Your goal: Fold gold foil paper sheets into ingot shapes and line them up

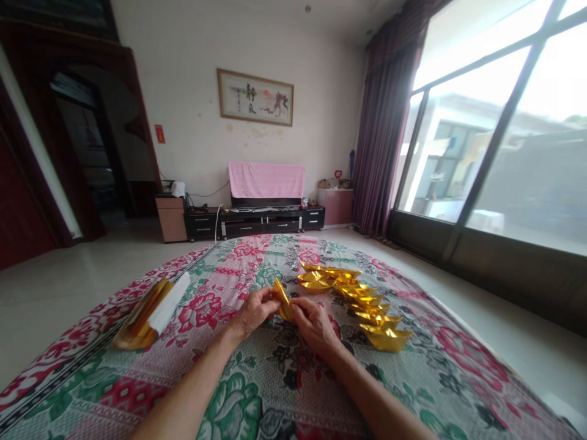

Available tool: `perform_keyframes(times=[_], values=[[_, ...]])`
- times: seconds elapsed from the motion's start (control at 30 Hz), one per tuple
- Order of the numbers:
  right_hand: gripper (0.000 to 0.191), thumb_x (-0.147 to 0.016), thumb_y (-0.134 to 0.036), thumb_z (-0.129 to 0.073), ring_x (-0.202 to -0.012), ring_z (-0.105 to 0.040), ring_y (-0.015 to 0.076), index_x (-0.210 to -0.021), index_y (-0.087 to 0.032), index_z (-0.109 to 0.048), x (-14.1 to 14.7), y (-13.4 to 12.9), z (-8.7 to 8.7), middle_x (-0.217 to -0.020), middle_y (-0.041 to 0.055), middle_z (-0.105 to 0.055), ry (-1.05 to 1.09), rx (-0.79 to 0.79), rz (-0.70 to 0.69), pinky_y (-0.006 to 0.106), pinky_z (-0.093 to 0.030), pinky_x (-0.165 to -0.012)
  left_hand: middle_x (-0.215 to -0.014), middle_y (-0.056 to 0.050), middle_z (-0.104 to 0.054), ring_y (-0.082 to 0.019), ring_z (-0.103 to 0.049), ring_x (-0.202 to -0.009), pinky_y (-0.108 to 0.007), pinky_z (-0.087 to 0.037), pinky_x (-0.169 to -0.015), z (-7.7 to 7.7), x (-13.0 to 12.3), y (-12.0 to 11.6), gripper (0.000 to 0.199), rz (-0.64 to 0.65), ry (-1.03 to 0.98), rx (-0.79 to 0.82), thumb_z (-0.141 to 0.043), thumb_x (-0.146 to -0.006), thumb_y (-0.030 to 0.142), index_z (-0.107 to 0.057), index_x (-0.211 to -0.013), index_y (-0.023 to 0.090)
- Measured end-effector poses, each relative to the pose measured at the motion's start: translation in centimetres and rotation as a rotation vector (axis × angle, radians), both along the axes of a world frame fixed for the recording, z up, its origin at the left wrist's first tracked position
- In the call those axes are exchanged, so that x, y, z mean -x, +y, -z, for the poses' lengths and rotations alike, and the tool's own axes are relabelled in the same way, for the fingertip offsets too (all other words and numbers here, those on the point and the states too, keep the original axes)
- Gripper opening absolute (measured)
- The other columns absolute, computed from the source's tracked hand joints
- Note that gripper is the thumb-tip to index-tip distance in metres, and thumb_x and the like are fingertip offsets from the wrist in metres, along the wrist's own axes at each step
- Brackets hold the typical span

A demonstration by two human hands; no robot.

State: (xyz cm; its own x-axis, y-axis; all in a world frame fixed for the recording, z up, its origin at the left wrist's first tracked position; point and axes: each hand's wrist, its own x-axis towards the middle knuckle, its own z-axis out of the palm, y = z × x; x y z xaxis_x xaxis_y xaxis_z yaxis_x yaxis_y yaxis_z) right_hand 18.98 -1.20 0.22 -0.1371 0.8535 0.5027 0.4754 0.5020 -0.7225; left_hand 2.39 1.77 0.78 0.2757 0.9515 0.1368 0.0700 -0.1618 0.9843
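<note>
Between my two hands a piece of folded gold foil paper (283,300) is held upright over the middle of the patterned cloth. My left hand (258,310) pinches its left side with thumb and fingers. On the other side my right hand (316,321) grips the lower right edge, fingers closed. To the right of my hands lies a curved row of several folded gold paper ingots (385,337), boat-shaped and shiny. A stack of gold paper sheets (149,315) with a white part along its side rests on the cloth at the left.
A floral cloth (233,397) in red, green and grey covers the round surface in front of me. Beyond it stand a low black TV cabinet (275,223) and a screen under a pink cover (266,179). Large windows (518,134) and a purple curtain (378,128) line the right.
</note>
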Motion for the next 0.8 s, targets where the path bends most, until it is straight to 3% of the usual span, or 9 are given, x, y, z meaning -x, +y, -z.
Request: perform_keyframes(times=[0.2,0.43,0.8], values=[[0.028,-0.085,-0.027,-0.041,-0.049,-0.046,0.0077,-0.104,-0.017,-0.058,0.14,-0.13,0.13,-0.063,-0.0021,-0.06,0.026,0.017,-0.034,0.016,-0.035,-0.046,-0.073,-0.001,-0.064,-0.011,-0.053,-0.062,-0.02,-0.038,-0.055,-0.36,-0.2,-0.25,0.032,0.049,-0.005,-0.007,-0.058,-0.07,0.026,-0.061,-0.099,0.014],[0.024,-0.077,-0.026,-0.052,-0.067,-0.058,0.0119,-0.098,-0.019,-0.064,0.42,0.25,0.63,-0.081,0.0025,-0.066,0.038,-0.082,0.018,0.019,-0.046,-0.06,-0.076,-0.002,-0.065,-0.012,-0.053,-0.061,-0.02,-0.039,-0.053,-0.37,-0.13,-0.19,0.035,-0.047,0.076,-0.022,-0.063,-0.066,0.034,-0.065,-0.095,0.014],[0.02,-0.077,-0.02,-0.048,-0.067,-0.058,0.0131,-0.087,-0.019,-0.066,0.25,0.26,0.57,-0.076,0.0015,-0.065,-0.006,-0.062,0.022,0.02,-0.045,-0.061,-0.079,-0.002,-0.064,-0.013,-0.054,-0.064,-0.02,-0.04,-0.054,-0.51,-0.03,-0.25,0.029,0.007,0.142,-0.055,-0.063,-0.065,0.032,-0.066,-0.089,0.015]])
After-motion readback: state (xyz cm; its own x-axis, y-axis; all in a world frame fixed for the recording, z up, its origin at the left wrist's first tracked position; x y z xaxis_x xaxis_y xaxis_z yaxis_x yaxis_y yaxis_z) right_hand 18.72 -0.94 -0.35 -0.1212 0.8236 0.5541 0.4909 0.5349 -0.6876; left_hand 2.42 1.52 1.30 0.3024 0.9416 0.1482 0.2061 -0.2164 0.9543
